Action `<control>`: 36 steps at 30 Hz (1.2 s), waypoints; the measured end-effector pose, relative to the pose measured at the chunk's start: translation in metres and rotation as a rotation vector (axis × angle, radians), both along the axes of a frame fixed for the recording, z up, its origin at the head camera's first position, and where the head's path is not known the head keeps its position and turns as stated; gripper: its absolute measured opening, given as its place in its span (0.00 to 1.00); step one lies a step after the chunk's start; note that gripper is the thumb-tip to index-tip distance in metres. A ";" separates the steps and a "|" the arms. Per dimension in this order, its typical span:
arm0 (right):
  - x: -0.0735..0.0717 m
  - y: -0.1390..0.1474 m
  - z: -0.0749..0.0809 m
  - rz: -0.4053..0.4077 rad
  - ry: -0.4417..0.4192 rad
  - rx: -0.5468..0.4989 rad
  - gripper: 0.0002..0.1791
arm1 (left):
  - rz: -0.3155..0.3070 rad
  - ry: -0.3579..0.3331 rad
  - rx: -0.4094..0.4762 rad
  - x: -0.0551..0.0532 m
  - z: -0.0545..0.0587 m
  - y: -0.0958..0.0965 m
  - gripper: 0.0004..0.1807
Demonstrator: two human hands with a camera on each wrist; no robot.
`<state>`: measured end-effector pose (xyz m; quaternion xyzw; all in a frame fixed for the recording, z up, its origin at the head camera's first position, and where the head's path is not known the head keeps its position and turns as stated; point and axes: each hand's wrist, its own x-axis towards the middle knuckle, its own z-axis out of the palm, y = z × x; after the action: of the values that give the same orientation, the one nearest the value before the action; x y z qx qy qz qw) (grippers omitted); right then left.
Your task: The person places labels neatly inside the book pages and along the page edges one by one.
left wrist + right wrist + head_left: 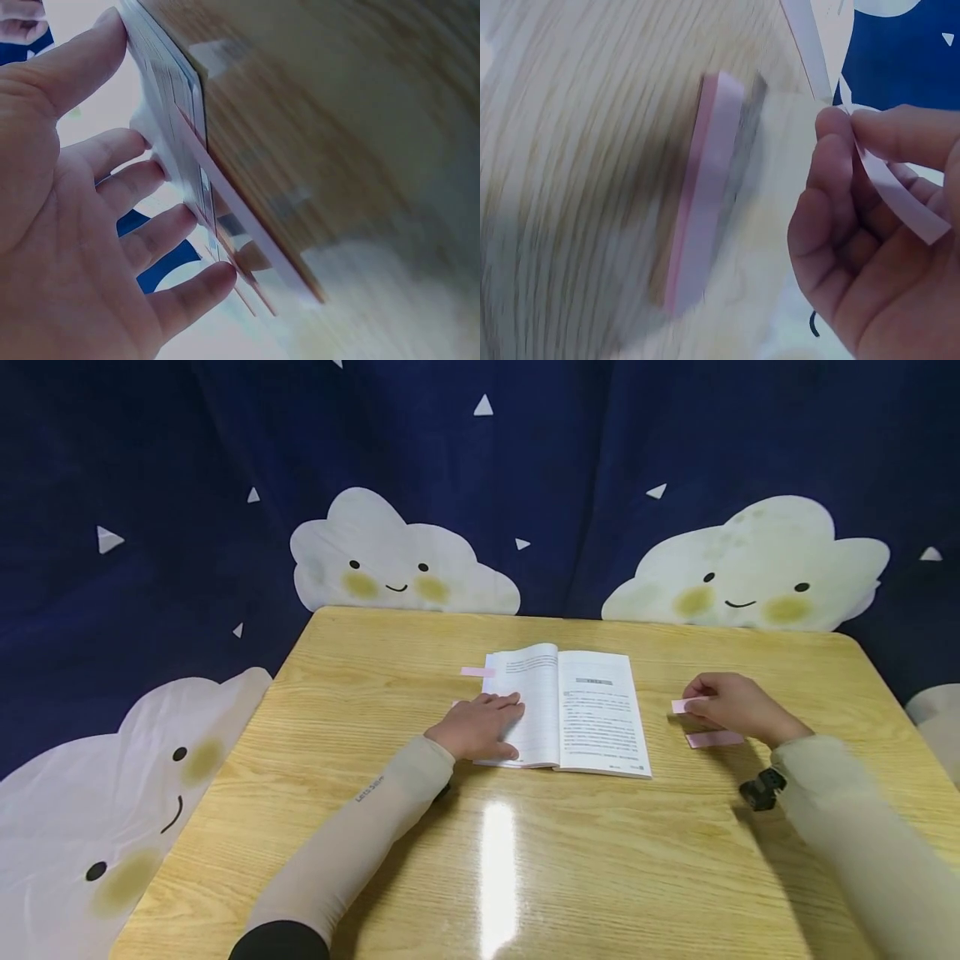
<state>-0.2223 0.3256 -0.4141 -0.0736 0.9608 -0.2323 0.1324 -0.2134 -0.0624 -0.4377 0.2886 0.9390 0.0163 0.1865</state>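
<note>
An open book (pixel 600 718) lies on the wooden table, printed text on both pages. My left hand (pixel 477 727) rests on its left page with fingers spread; in the left wrist view the fingertips touch the page. Pink paper strips stick out from the left edge, one of them a strip (pixel 474 672) near the top. To the right of the book, my right hand (pixel 731 703) pinches a single pink sticky strip (pixel 900 199) between thumb and index finger. Below that hand lies a pad of pink sticky strips (pixel 697 195) on the table.
The wooden table (pixel 600 860) reaches back to a dark blue curtain (pixel 555 460) with smiling clouds and small white triangles. A small black device (pixel 762 789) sits at my right wrist.
</note>
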 end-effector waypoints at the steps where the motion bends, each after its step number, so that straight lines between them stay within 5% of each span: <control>1: -0.002 -0.002 -0.001 -0.002 0.001 -0.003 0.12 | 0.000 0.000 0.001 0.000 0.000 0.000 0.43; 36: -0.052 -0.037 -0.012 -0.210 -0.099 -0.254 0.17 | -0.002 0.008 0.014 0.002 0.001 0.000 0.42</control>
<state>-0.2745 0.2890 -0.4262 0.0224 0.9185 -0.3676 0.1441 -0.2118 -0.0628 -0.4362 0.2907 0.9394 0.0213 0.1806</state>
